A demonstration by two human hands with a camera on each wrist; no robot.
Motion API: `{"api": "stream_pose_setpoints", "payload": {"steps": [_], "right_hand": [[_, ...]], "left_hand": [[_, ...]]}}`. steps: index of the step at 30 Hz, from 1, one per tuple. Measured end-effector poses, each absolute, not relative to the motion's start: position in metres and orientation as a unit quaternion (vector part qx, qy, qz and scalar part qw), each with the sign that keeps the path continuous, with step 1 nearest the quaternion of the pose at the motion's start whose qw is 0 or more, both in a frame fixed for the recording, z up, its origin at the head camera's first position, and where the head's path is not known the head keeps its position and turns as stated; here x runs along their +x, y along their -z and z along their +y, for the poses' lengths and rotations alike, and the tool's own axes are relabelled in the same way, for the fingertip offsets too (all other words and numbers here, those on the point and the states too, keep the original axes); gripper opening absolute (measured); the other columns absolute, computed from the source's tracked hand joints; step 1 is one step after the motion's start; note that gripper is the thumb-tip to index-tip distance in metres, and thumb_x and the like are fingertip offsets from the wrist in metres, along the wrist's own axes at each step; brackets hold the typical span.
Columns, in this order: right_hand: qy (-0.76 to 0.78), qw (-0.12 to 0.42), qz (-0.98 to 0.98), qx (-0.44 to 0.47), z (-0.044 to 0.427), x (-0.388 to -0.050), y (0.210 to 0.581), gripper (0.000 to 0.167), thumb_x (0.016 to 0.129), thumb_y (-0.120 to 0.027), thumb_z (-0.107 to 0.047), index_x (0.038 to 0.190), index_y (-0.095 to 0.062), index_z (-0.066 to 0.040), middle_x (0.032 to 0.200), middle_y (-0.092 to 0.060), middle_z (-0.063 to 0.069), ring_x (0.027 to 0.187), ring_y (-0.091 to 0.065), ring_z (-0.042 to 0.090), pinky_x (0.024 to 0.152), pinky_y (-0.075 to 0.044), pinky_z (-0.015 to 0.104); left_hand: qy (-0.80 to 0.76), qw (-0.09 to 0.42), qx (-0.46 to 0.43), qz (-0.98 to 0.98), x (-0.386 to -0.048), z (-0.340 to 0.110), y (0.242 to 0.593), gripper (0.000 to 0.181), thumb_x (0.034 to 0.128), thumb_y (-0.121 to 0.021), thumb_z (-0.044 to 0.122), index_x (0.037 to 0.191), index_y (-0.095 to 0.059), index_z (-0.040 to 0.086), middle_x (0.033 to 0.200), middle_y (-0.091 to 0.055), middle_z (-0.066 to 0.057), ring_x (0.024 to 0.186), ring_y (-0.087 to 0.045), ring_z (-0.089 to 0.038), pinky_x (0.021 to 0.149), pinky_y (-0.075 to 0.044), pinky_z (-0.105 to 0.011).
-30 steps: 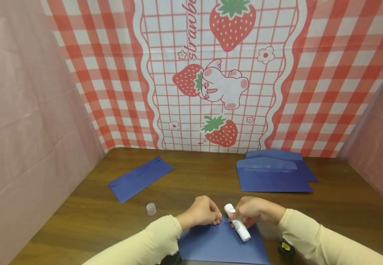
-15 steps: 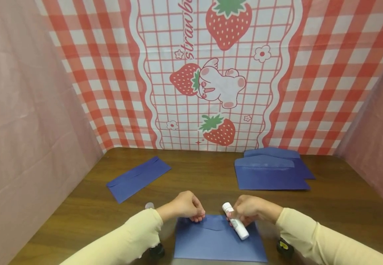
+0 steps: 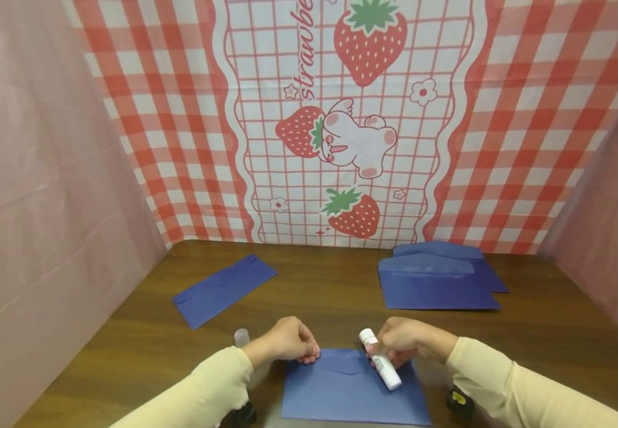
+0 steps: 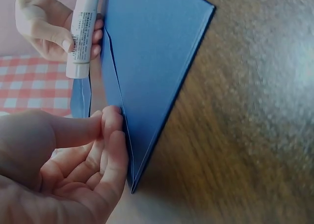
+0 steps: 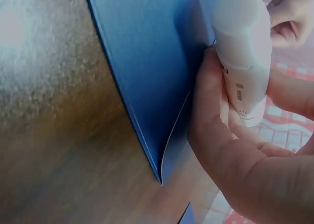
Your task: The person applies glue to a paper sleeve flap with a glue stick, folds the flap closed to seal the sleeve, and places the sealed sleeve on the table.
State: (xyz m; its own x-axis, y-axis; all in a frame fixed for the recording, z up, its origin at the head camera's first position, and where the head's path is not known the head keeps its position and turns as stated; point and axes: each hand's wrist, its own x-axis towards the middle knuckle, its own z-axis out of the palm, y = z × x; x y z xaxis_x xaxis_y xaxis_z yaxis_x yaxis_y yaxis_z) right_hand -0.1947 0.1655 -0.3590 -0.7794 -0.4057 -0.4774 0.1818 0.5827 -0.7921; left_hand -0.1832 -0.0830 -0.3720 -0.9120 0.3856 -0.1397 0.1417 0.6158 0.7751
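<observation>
A blue envelope (image 3: 352, 395) lies in front of the person, its flap (image 3: 343, 361) folded down along the far edge. The left hand (image 3: 294, 342) pinches that folded edge near its left corner; in the left wrist view the thumb and index fingertip meet there. A white glue stick (image 3: 384, 365) slants across the right part of the envelope. The right hand (image 3: 404, 339) grips it between thumb and fingers, with fingertips near the envelope's edge. Its underside is hidden by the tube. A clear cap (image 3: 242, 337) stands on the table beside the left wrist.
Another blue envelope (image 3: 225, 291), flap down, lies at the back left of the brown table (image 3: 319, 285). Two overlapping envelopes (image 3: 437, 291) with raised flaps lie at the back right. A strawberry-patterned cloth (image 3: 336, 178) hangs behind the table.
The left hand has slid left along the envelope's folded edge, uncovering the flap's middle. The right hand has stayed nearly in place with the glue stick. The left sleeve now stands close to the cap.
</observation>
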Motion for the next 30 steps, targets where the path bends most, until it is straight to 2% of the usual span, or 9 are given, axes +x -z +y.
{"api": "stream_pose_setpoints", "payload": {"steps": [8, 14, 22, 26, 28, 30], "right_hand": [[0.451, 0.325, 0.83, -0.048, 0.182, -0.202, 0.364, 0.023, 0.093, -0.056, -0.007, 0.097, -0.065, 0.013, 0.075, -0.068, 0.003, 0.068, -0.065, 0.009, 0.066, -0.057, 0.028], [0.453, 0.3, 0.835, -0.086, 0.186, -0.201, 0.364, 0.024, 0.092, -0.057, -0.009, 0.094, -0.066, 0.013, 0.072, -0.068, 0.004, 0.065, -0.062, 0.009, 0.06, -0.055, 0.023], [0.474, 0.302, 0.82, -0.106, 0.19, -0.202, 0.364, 0.026, 0.093, -0.056, -0.009, 0.1, -0.064, 0.014, 0.076, -0.07, 0.001, 0.068, -0.065, 0.007, 0.061, -0.054, 0.022], [0.512, 0.33, 0.784, -0.119, 0.193, -0.204, 0.364, 0.027, 0.095, -0.053, -0.009, 0.103, -0.062, 0.016, 0.078, -0.069, -0.001, 0.073, -0.065, 0.007, 0.067, -0.056, 0.022], [0.539, 0.344, 0.758, -0.126, 0.196, -0.205, 0.362, 0.029, 0.095, -0.052, -0.009, 0.105, -0.06, 0.017, 0.08, -0.068, -0.001, 0.076, -0.065, 0.007, 0.07, -0.056, 0.023], [0.56, 0.355, 0.738, -0.13, 0.199, -0.205, 0.359, 0.031, 0.096, -0.051, -0.01, 0.107, -0.058, 0.018, 0.082, -0.068, -0.002, 0.078, -0.065, 0.007, 0.073, -0.056, 0.024]], "left_hand": [[-0.412, 0.139, 0.153, 0.887, -0.18, -0.082, 0.378, 0.013, 0.0834, -0.068, 0.002, 0.072, -0.074, 0.0, 0.065, -0.072, -0.012, 0.049, -0.056, -0.001, 0.049, -0.048, -0.015], [-0.407, 0.108, 0.163, 0.892, -0.178, -0.08, 0.376, 0.013, 0.0826, -0.068, 0.002, 0.071, -0.073, 0.0, 0.063, -0.071, -0.012, 0.05, -0.056, -0.002, 0.047, -0.043, -0.012], [-0.427, 0.095, 0.149, 0.887, -0.175, -0.081, 0.373, 0.012, 0.0827, -0.069, 0.003, 0.073, -0.073, -0.001, 0.063, -0.071, -0.011, 0.05, -0.057, -0.003, 0.047, -0.046, -0.015], [-0.392, 0.068, 0.192, 0.897, -0.174, -0.084, 0.371, 0.008, 0.0822, -0.071, 0.006, 0.076, -0.074, 0.001, 0.066, -0.071, -0.008, 0.056, -0.055, -0.002, 0.052, -0.045, -0.015], [-0.356, 0.059, 0.225, 0.905, -0.174, -0.087, 0.369, 0.007, 0.0795, -0.075, 0.009, 0.081, -0.074, 0.002, 0.072, -0.072, -0.007, 0.062, -0.057, -0.005, 0.057, -0.046, -0.015], [-0.308, 0.056, 0.249, 0.916, -0.174, -0.089, 0.366, 0.019, 0.0751, -0.08, 0.015, 0.089, -0.073, 0.004, 0.08, -0.072, -0.005, 0.071, -0.06, -0.008, 0.064, -0.049, -0.016]]}}
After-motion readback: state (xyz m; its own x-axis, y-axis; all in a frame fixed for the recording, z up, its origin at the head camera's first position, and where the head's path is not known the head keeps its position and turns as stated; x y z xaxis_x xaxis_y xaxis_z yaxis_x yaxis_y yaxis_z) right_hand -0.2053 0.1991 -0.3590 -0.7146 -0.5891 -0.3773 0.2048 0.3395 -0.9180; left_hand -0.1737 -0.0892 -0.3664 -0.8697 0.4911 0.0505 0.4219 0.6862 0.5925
